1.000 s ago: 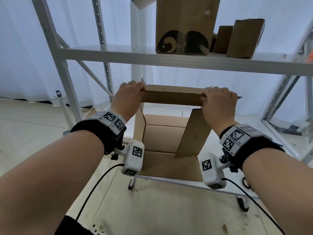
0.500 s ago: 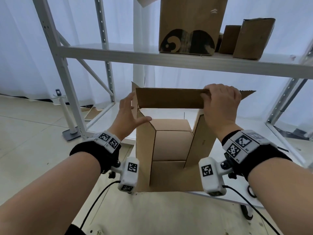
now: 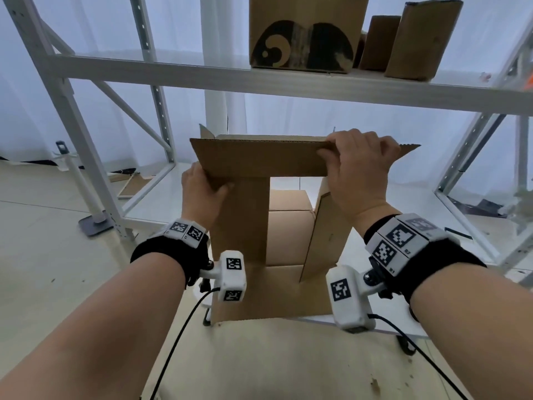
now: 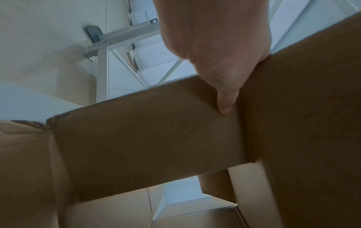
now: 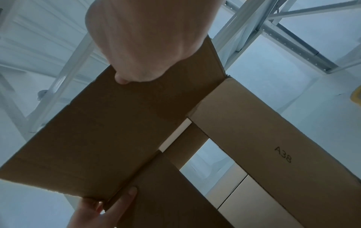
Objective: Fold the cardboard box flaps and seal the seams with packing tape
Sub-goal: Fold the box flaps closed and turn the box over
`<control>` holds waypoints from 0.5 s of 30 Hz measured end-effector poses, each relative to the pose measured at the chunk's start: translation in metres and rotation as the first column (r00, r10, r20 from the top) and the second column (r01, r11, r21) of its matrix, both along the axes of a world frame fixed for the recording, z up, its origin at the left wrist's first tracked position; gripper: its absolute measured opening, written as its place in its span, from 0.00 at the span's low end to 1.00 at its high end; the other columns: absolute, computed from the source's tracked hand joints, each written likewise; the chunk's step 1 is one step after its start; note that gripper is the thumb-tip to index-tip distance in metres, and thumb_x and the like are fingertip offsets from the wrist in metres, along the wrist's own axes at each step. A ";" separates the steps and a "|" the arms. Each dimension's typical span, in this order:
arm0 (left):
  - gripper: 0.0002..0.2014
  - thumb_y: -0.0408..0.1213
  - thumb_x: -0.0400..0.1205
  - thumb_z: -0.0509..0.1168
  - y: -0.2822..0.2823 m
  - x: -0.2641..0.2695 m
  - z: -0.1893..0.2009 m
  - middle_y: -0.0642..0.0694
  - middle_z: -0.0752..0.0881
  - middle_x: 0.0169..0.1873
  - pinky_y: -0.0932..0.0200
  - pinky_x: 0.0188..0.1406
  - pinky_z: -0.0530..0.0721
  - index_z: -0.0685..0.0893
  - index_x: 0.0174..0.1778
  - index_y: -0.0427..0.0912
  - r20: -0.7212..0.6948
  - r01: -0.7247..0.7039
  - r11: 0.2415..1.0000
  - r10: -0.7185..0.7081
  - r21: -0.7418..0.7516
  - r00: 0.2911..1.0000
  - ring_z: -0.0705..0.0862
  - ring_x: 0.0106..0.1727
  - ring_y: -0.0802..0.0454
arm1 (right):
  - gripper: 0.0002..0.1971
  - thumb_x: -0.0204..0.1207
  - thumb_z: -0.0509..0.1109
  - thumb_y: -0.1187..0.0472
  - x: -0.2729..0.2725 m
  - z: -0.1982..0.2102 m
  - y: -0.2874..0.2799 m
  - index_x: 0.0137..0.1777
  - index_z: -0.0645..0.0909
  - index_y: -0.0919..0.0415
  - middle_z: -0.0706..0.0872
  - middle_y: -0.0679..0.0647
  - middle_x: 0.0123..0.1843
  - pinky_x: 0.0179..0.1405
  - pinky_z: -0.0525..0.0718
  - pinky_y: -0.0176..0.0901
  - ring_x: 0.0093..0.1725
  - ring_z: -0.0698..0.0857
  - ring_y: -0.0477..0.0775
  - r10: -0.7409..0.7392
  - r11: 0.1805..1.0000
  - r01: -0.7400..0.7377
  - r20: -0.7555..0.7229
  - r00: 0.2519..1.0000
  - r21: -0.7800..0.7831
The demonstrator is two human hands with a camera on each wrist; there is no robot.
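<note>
A brown cardboard box point(image 3: 288, 226) lies on its side on a white surface, its open end toward me. My right hand point(image 3: 360, 166) grips the top flap point(image 3: 259, 160) near its right end, fingers curled over the edge. The left side flap point(image 3: 239, 220) is folded across the opening. My left hand point(image 3: 202, 194) holds it at the box's left edge, with the thumb point(image 4: 224, 106) pressed on its face. The right side flap point(image 3: 326, 235) stands partly folded in, and the bottom flap point(image 3: 274, 293) lies flat toward me. No tape is in view.
A metal rack shelf point(image 3: 202, 79) runs just above the box and carries a printed carton point(image 3: 305, 33) and smaller boxes point(image 3: 418, 39). Rack uprights point(image 3: 66, 111) stand at the left and right. The white surface point(image 3: 450, 215) extends to the right of the box.
My left hand let go of the top flap, dropped down and swung the left side flap inward across the opening. My right hand kept hold of the top flap.
</note>
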State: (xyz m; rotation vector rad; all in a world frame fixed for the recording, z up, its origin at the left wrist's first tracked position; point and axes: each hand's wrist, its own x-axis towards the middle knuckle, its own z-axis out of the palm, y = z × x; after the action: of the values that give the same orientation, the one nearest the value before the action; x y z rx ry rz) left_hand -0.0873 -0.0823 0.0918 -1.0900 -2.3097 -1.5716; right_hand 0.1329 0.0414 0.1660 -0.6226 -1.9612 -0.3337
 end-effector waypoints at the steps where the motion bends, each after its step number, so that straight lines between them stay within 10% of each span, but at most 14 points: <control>1: 0.24 0.43 0.71 0.72 -0.001 0.001 0.000 0.45 0.81 0.55 0.47 0.65 0.75 0.76 0.62 0.42 0.011 -0.030 0.999 0.030 0.011 0.999 0.74 0.62 0.45 | 0.14 0.79 0.59 0.53 -0.002 0.001 -0.002 0.48 0.83 0.60 0.86 0.56 0.42 0.51 0.59 0.49 0.44 0.82 0.63 0.008 1.000 -0.008 -0.001 1.000 0.012; 15: 0.32 0.42 0.75 0.74 -0.046 0.023 0.047 0.50 0.81 0.58 0.62 0.64 0.77 0.65 0.70 0.45 0.038 0.190 0.973 -0.197 0.127 0.980 0.80 0.60 0.55 | 0.10 0.82 0.64 0.55 0.001 0.004 -0.006 0.52 0.82 0.61 0.86 0.57 0.46 0.54 0.57 0.50 0.49 0.80 0.63 0.064 0.996 -0.063 0.025 0.998 -0.057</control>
State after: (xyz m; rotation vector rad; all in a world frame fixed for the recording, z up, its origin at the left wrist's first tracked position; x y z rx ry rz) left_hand -0.0642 -0.1283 0.1386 -1.2922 -2.1593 -1.8037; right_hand 0.1343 0.0350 0.1697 -0.5930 -2.0172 -0.2496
